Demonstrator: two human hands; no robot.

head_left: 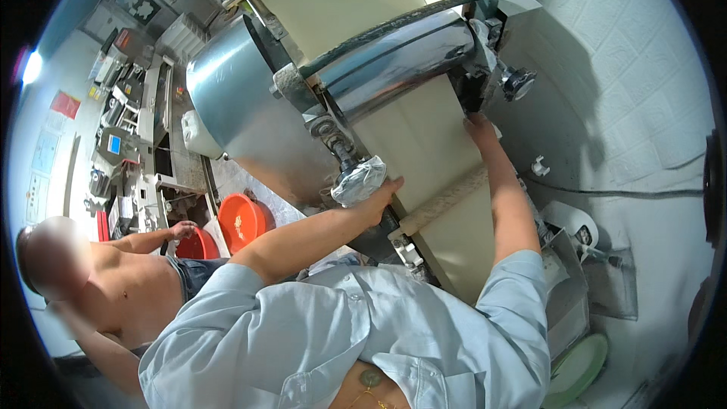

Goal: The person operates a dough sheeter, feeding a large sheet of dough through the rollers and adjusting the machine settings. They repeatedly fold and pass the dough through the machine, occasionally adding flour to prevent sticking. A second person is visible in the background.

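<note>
and in the head view, room to move is tight on the left, where a large curved metal panel (242, 91) stands beside the machine; out past it, an orange tub (242, 223) sits on the floor, with a co-worker's hand (184, 229) at a red tub (198, 248). over on the right, a gap opens between the machine and the pale wall (636, 76), a dark cable (644, 194) crossing it.

now to the pale sheet (413, 140): it comes out below the shiny roller (401, 60) and runs down over a crosswise bar (447, 201), between the two hands. the left hand (381, 203) is at its left edge, just below a plastic-wrapped knob (360, 182), thumb extended; the right hand (478, 130) is at its right edge, fingertips partly hidden. whether either one grips, i cannot tell.
</note>
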